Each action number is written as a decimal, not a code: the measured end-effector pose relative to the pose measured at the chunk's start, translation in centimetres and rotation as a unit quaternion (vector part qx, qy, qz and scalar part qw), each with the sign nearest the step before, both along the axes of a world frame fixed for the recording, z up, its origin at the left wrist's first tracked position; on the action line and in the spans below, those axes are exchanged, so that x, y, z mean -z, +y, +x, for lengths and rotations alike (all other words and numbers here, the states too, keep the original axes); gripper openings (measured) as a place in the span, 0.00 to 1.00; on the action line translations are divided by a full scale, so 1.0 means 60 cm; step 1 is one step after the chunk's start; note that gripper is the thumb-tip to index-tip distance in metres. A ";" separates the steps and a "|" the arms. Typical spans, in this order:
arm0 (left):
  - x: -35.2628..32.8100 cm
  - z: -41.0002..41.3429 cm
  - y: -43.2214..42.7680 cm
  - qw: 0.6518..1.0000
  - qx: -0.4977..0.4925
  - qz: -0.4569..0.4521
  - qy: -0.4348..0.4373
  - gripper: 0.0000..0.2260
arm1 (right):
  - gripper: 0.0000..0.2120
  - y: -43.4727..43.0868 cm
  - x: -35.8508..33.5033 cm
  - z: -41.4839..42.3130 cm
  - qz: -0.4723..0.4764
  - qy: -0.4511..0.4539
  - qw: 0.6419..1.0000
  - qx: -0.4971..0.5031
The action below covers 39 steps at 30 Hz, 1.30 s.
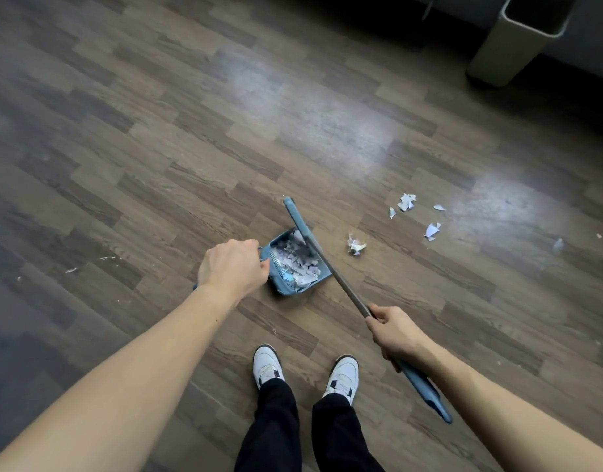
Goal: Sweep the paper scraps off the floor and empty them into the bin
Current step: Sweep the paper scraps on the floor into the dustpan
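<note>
A blue dustpan [322, 271] stands on the wooden floor ahead of my feet, holding a heap of white paper scraps [302, 267]. My left hand [232, 267] grips the dustpan's handle. My right hand [393, 330] grips the shaft of a blue broom [341, 279], whose head [296, 219] lies over the pan's mouth. A crumpled scrap [355, 245] lies just right of the pan. More loose scraps [407, 202] [432, 230] are scattered further right. A beige bin [518, 39] stands open at the far right.
My two white shoes [305, 371] stand close behind the pan. A dark wall base [361, 15] runs along the back, beside the bin. Tiny white flecks [89, 264] dot the floor at the left.
</note>
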<state>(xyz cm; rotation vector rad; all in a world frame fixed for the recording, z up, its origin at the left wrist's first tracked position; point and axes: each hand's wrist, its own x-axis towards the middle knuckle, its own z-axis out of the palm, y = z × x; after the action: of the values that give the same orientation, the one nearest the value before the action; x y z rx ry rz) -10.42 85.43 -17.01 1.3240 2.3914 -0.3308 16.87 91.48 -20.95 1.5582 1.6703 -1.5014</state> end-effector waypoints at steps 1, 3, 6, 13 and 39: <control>-0.004 0.003 -0.002 1.000 0.002 0.002 -0.007 0.21 | 0.10 0.001 -0.006 0.005 0.008 0.010 1.000 0.003; -0.014 0.008 -0.007 0.999 -0.004 -0.001 -0.032 0.28 | 0.09 0.008 -0.017 0.011 0.029 0.023 0.999 0.012; -0.029 0.014 -0.011 0.997 -0.039 -0.016 -0.056 0.33 | 0.09 0.027 -0.026 0.014 0.063 0.026 0.997 0.034; -0.031 0.022 -0.006 1.000 -0.013 0.012 -0.022 0.15 | 0.10 0.074 -0.029 0.047 0.100 -0.014 0.994 0.050; -0.004 0.085 0.039 0.999 -0.001 0.012 -0.031 0.10 | 0.13 -0.001 0.020 0.047 -0.031 -0.018 0.999 -0.022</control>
<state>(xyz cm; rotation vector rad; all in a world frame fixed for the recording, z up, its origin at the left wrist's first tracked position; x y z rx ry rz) -5.34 87.77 -16.79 1.3220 2.3528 -0.2575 19.69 91.43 -22.13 1.4975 1.6121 -1.4799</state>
